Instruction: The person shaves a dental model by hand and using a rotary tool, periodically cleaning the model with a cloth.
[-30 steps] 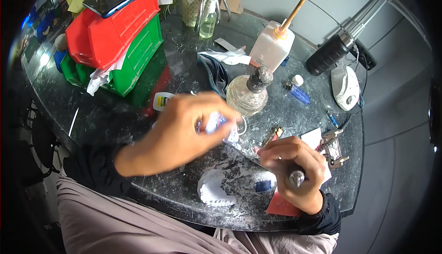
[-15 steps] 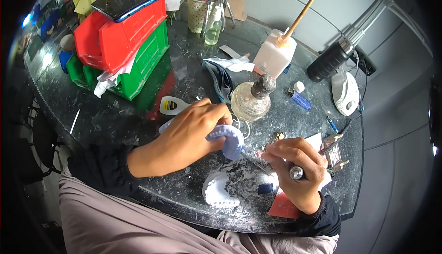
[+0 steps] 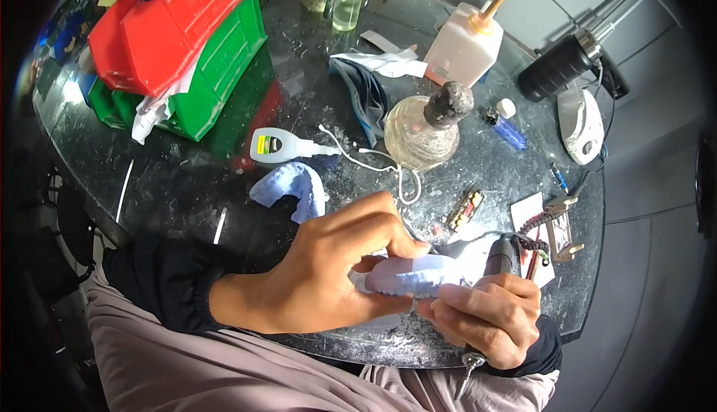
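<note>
My left hand [image 3: 314,270] grips a pale blue dental cast [image 3: 411,274] between thumb and fingers, its row of teeth facing down toward me. My right hand [image 3: 489,315] is closed around a dark rotary handpiece [image 3: 502,255] with a metal nose; its thin tip points down toward my lap. The fingertips of that hand also touch the right end of the cast. A second pale blue cast [image 3: 299,188], horseshoe-shaped, lies on the dark table beyond my left hand. My hands cover much of the near tabletop.
A white glue bottle [image 3: 280,145] and a round glass burner [image 3: 422,139] stand beyond the casts. Stacked red [image 3: 175,27] and green bins [image 3: 224,76] are at far left. At right lie a small tray of teeth [image 3: 464,210], a blue lighter [image 3: 508,132] and a coiled cord [image 3: 538,222].
The held cast has turned and come nearer, against my right fingertips. The handpiece's dark body now shows. The second blue cast is uncovered; the white cast is hidden. The whole view has shifted.
</note>
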Demonstrator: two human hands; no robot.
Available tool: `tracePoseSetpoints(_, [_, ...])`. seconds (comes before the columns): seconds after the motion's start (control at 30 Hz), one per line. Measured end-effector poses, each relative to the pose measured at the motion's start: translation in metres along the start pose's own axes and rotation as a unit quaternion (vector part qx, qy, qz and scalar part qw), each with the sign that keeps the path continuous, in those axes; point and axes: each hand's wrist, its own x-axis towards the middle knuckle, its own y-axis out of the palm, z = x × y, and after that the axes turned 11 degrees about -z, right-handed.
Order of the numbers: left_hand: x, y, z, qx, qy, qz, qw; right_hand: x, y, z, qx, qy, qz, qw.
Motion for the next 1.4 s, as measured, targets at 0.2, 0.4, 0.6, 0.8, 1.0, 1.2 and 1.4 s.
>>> tracePoseSetpoints(0.2, [-0.001,0.003,0.007,0.026,0.056,-0.018,0.998,-0.009,0.012,-0.01,0.007,-0.013,-0.071,0.997])
tracePoseSetpoints(0.4, [0.0,0.004,0.008,0.039,0.094,-0.04,0.994,-0.007,0.013,-0.014,0.025,-0.013,-0.053,0.998])
tracePoseSetpoints(0.6, [-0.002,0.003,0.006,0.023,0.086,-0.018,0.996,-0.006,0.014,-0.011,0.013,-0.007,-0.075,0.997])
tracePoseSetpoints(0.8, [-0.002,0.002,0.01,0.024,0.146,-0.007,0.989,-0.005,0.017,-0.01,0.048,0.03,-0.108,0.993])
tracePoseSetpoints(1.0, [-0.001,0.002,0.01,0.015,0.16,-0.002,0.987,-0.006,0.016,-0.011,0.048,0.022,-0.092,0.994])
tracePoseSetpoints(1.2, [-0.006,0.008,0.007,-0.012,0.131,-0.039,0.991,-0.01,0.023,-0.011,0.03,0.0,-0.14,0.99])
tracePoseSetpoints(1.4, [-0.006,0.009,0.012,-0.023,0.139,-0.052,0.989,-0.006,0.018,-0.012,-0.023,-0.04,-0.112,0.993])
